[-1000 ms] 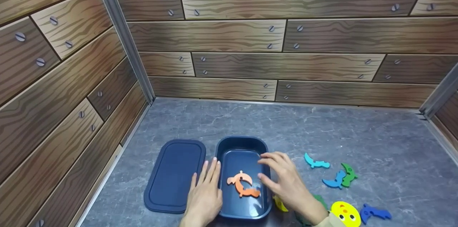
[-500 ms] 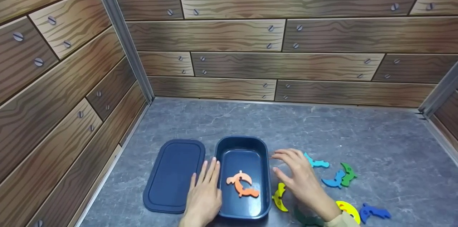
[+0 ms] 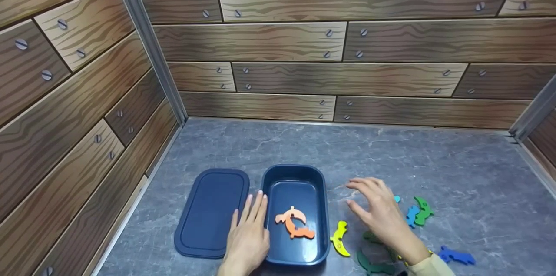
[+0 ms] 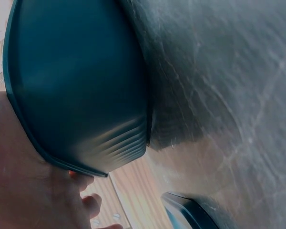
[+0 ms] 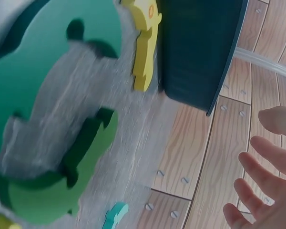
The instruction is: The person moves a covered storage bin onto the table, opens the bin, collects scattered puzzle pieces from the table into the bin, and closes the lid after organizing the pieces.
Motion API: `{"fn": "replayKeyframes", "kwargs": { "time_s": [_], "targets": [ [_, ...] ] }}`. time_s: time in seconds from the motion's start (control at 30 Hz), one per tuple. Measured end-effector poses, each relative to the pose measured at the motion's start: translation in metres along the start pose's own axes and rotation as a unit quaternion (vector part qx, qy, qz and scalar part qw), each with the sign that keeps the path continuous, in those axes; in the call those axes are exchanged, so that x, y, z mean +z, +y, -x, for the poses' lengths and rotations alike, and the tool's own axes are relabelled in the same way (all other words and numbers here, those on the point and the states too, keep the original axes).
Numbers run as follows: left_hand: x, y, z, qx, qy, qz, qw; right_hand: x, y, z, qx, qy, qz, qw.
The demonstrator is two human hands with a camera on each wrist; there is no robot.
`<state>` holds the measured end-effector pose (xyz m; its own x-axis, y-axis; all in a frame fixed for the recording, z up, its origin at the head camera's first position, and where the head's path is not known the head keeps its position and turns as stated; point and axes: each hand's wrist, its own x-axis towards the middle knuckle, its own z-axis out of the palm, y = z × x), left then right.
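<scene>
While our left hand (image 3: 248,239) lies along the left rim of the box (image 3: 295,174), its fingers straight and grasping nothing, we judge from the head view that it is there to keep the box steady. Two orange pieces (image 3: 299,233) rest inside, and the lid (image 3: 210,213) lies just beside, to the left. Our right hand (image 3: 382,208) hangs beyond the right rim, fingers slightly bent, without any piece; a strip of table (image 3: 339,200) separates them. The yellow piece (image 3: 341,241) is just beside the right wall, so this edge asks for care.

From the left wrist, we see the hand at the rim, but we cannot tell how firmly it presses.

From the right wrist, the fingers are spread and released; green pieces (image 5: 43,205) narrow the room low down, while the space above seems open.
</scene>
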<state>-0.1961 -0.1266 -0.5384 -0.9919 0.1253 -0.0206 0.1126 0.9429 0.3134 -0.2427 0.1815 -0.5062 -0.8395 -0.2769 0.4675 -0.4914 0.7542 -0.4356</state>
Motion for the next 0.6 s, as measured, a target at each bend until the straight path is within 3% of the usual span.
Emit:
{"fn": "replayKeyframes", "kwargs": {
  "time_s": [0.6],
  "targets": [
    [0.000, 0.000, 0.000, -0.004, -0.007, 0.004, 1.0000, -0.015, 0.031, 0.004, 0.002, 0.007, 0.058, 0.998]
  ]
}}
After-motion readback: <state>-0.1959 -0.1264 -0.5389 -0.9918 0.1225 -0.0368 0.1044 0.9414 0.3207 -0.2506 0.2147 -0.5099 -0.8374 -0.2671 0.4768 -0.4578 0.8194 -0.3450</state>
